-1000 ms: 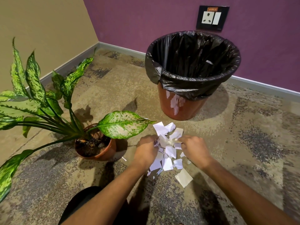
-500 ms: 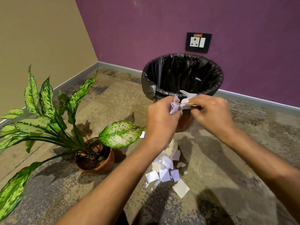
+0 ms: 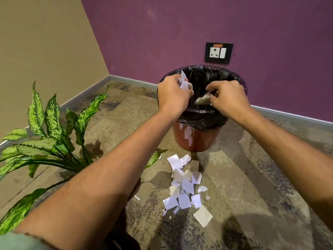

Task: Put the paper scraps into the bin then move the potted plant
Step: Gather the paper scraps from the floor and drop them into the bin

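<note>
Both my hands hover over the mouth of the brown bin point(image 3: 195, 139), which is lined with a black bag point(image 3: 201, 118). My left hand point(image 3: 173, 95) is closed on white paper scraps point(image 3: 184, 82) that stick out above its fingers. My right hand point(image 3: 228, 98) pinches a blurred scrap point(image 3: 202, 100) that hangs inside the bin's opening. Several white scraps point(image 3: 185, 186) lie on the carpet in front of the bin. The potted plant point(image 3: 52, 134) with speckled green leaves stands at the left; my left forearm hides its pot.
A beige wall meets a purple wall at the corner behind the plant. A black socket plate point(image 3: 219, 53) sits on the purple wall above the bin. Patterned carpet point(image 3: 252, 177) covers the floor, with a grey skirting board along both walls.
Both hands gathered scraps from the floor pile, lifted them up and carried them forward over the bin's opening. The pile on the carpet has become smaller.
</note>
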`<move>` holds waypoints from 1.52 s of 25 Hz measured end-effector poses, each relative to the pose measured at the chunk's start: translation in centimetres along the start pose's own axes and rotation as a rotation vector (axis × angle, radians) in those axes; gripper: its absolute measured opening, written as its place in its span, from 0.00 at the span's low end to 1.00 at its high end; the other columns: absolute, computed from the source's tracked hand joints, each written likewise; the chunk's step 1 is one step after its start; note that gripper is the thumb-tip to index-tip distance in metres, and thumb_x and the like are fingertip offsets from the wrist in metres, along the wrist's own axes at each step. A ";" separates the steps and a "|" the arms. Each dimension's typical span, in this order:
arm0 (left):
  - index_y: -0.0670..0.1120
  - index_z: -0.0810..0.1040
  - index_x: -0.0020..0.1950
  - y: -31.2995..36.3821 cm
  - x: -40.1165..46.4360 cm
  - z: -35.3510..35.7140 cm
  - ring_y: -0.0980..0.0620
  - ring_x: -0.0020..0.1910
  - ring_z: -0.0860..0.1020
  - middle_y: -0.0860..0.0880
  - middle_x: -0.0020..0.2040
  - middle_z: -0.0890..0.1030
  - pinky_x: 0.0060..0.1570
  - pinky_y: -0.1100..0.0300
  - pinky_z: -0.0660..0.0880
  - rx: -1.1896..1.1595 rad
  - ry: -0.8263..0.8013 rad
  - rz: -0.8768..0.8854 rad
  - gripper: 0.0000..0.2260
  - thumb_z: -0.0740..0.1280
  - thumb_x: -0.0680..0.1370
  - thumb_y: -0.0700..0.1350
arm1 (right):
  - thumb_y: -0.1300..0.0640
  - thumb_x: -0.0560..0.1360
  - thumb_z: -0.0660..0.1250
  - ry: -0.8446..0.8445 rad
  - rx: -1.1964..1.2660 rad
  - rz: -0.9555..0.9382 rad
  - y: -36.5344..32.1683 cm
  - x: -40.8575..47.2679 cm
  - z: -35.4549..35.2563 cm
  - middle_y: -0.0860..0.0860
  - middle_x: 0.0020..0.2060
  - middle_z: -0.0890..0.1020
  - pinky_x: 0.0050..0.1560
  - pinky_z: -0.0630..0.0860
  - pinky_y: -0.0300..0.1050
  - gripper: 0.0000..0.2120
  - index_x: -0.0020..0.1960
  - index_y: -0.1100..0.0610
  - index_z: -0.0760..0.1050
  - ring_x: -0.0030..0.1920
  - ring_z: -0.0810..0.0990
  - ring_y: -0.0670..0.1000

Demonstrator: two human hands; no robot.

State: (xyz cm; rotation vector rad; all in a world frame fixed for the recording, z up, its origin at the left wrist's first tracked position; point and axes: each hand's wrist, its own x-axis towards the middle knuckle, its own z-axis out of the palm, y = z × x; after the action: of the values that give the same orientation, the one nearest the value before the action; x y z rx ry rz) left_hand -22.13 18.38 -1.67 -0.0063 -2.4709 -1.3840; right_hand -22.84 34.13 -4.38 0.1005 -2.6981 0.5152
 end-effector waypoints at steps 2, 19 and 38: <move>0.48 0.81 0.36 -0.1 0.9 0.2 0.56 0.33 0.77 0.57 0.30 0.78 0.40 0.59 0.79 -0.001 -0.007 -0.009 0.06 0.75 0.68 0.38 | 0.65 0.72 0.65 0.015 0.000 -0.005 0.1 -0.3 0.4 0.53 0.55 0.82 0.58 0.74 0.48 0.19 0.61 0.52 0.77 0.55 0.80 0.55; 0.46 0.76 0.64 -4.7 -12.9 1.0 0.55 0.58 0.77 0.50 0.59 0.80 0.60 0.65 0.71 -0.026 -0.381 0.357 0.21 0.73 0.72 0.42 | 0.46 0.64 0.76 -0.680 0.245 0.034 3.0 -17.6 8.3 0.49 0.54 0.79 0.47 0.79 0.41 0.28 0.62 0.46 0.72 0.46 0.81 0.46; 0.45 0.40 0.77 -25.2 -20.1 1.3 0.31 0.75 0.43 0.34 0.76 0.40 0.72 0.38 0.53 0.742 -0.678 -0.678 0.60 0.74 0.61 0.68 | 0.38 0.57 0.77 -0.843 -0.193 -0.213 2.4 -18.3 19.0 0.49 0.77 0.41 0.60 0.74 0.56 0.58 0.73 0.35 0.40 0.71 0.60 0.62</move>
State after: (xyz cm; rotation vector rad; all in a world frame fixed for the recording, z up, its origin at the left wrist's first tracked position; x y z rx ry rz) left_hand -7.22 8.96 -28.64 0.6801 -3.6467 -0.5684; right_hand -13.26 29.30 -28.59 0.6772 -3.4631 0.1488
